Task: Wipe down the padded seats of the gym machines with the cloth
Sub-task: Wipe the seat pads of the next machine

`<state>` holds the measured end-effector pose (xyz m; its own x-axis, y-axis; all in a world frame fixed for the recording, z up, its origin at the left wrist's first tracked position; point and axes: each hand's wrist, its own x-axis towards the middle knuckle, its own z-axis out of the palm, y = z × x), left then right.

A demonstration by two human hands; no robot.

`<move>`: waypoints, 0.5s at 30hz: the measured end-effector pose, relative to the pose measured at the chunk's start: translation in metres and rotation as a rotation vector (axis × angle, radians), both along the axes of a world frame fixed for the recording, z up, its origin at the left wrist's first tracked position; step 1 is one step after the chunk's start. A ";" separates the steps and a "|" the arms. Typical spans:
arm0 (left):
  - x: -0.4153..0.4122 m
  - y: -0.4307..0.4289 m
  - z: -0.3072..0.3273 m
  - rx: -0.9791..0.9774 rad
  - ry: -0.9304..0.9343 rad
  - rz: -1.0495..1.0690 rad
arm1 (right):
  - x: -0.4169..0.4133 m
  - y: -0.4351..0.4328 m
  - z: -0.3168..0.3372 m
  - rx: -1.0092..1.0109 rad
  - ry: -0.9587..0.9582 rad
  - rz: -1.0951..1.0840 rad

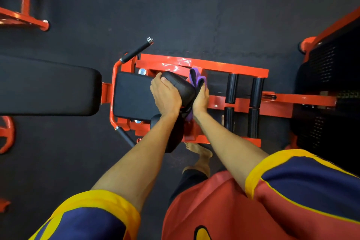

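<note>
You are in the middle of wiping. Your left hand (165, 95) is curled over the top of the round pad (181, 87), and it holds the pad steady. Your right hand (200, 99) holds the purple cloth (196, 79) and presses it on the far side of that same pad. Part of the cloth sticks up above your fingers, and a bit hangs down by your wrist. The round pad stands just beside the flat seat (132, 95), inside the orange frame (214, 64). I think this step is cleaning the round pad, and much of the job is not done yet. Next, you should slide the cloth over the top and around the sides of the pad. For that, you will need to lift your left hand off, or the part under it will stay dirty. After that, the flat seat needs a wipe, and then the long back pad (48, 85) to your left. The black rollers (231, 87) are padded too, so they may need a wipe as well. Your bare foot (200, 154) is close to the frame, so step with care.
</note>
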<state>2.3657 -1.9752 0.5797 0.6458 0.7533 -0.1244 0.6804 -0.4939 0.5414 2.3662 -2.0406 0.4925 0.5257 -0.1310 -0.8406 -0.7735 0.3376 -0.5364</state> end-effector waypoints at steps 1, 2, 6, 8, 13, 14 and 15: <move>-0.001 -0.002 -0.001 0.003 -0.015 0.007 | 0.000 0.002 0.008 -0.026 -0.009 -0.024; -0.002 -0.001 -0.001 0.007 -0.033 0.017 | -0.002 0.005 0.018 -0.064 -0.044 -0.028; -0.002 -0.002 -0.006 0.000 -0.037 0.038 | -0.026 0.011 0.067 -0.287 -0.313 0.089; -0.003 -0.002 -0.008 -0.015 -0.034 0.041 | -0.034 0.010 0.067 -0.339 -0.458 0.141; 0.002 -0.003 -0.006 -0.082 -0.044 0.096 | -0.032 -0.011 0.036 -0.208 -0.529 0.271; 0.006 -0.003 -0.005 -0.112 -0.043 0.137 | -0.032 -0.011 0.034 -0.212 -0.527 0.269; 0.009 -0.003 -0.005 -0.137 -0.046 0.177 | -0.032 -0.010 0.033 -0.220 -0.504 0.254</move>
<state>2.3749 -1.9786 0.5748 0.5128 0.8332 -0.2069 0.7227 -0.2889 0.6279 2.3338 -2.0503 0.5255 0.8896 -0.0916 -0.4474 -0.4480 0.0157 -0.8939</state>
